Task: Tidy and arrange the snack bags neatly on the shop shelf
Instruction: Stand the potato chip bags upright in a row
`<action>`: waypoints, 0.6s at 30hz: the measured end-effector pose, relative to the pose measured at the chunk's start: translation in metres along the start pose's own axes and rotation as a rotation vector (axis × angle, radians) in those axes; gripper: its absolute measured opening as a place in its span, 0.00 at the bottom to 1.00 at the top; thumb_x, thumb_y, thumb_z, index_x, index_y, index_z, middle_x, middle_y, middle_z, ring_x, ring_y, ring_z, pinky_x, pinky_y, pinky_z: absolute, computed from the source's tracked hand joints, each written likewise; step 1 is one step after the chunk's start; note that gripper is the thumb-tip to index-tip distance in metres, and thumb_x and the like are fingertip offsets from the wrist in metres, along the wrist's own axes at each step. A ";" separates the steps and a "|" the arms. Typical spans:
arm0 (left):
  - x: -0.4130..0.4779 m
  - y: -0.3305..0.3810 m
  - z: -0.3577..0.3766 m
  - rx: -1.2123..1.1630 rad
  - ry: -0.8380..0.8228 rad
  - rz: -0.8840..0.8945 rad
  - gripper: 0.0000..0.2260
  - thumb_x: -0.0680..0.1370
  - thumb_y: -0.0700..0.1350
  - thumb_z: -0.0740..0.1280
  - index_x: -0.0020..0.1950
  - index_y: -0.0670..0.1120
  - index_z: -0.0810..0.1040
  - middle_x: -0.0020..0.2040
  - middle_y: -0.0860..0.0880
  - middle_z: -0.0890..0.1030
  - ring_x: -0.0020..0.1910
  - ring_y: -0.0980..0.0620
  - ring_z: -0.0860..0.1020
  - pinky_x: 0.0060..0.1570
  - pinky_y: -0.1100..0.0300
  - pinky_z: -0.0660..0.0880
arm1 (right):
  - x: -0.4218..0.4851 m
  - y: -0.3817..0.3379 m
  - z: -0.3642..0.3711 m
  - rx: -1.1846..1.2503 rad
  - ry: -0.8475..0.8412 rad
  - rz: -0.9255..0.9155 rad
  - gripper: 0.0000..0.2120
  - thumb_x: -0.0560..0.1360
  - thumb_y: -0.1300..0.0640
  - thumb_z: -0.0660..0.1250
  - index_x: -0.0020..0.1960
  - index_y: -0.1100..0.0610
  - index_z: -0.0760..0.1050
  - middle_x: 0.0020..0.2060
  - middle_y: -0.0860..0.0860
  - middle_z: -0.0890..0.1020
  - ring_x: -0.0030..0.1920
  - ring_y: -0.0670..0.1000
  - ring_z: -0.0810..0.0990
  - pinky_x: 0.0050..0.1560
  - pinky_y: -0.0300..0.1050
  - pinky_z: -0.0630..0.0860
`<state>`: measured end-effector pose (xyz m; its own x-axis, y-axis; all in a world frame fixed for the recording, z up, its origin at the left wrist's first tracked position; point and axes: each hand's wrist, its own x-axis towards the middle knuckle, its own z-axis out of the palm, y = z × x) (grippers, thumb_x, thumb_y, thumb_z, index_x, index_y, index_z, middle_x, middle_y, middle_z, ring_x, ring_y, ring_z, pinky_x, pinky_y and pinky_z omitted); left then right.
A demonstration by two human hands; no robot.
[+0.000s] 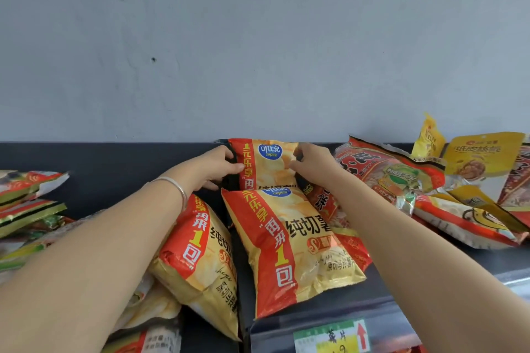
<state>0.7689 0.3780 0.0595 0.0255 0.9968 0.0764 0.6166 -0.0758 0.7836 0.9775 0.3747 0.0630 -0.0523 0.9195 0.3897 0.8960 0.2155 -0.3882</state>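
rear chip bag (266,163) stands upright against the grey wall (258,37) at the back of the dark shelf (114,180), red strip on its left side, blue logo on top. left hand (218,166) grips the bag's left edge, thumb on the front, fingers curled behind. right hand (312,163) pinches its right edge, fingers curled round it. silver bracelet (175,189) on the left wrist, down-left of the bag.

front chip bag (292,243), same print, lies tilted just in front of the rear chip bag and covers its lower part, so whether it sits on the shelf is hard to say. a third matching bag (200,249) lies front-left of it, under the left forearm. a darker red bag (324,200) pokes out just right of it, under the right forearm.

right of the rear chip bag: a loose heap, a big red bag (381,169) nearest, a yellow pouch (481,155) further out. well left of it: a flat stack of red-green packs (28,195). price label (332,337) on the shelf lip, straight in front.
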 end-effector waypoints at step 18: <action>-0.094 0.005 0.044 0.560 0.176 -0.108 0.41 0.74 0.72 0.49 0.77 0.51 0.38 0.73 0.41 0.64 0.70 0.38 0.66 0.66 0.46 0.67 | -0.069 0.019 -0.003 0.462 -0.441 0.238 0.24 0.75 0.40 0.65 0.59 0.59 0.72 0.48 0.55 0.84 0.47 0.56 0.84 0.52 0.56 0.81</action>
<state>0.8042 0.2853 0.0285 -0.1617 0.9748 0.1535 0.9309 0.0991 0.3515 0.9993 0.3146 0.0313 -0.1398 0.9861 -0.0895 0.6303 0.0189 -0.7762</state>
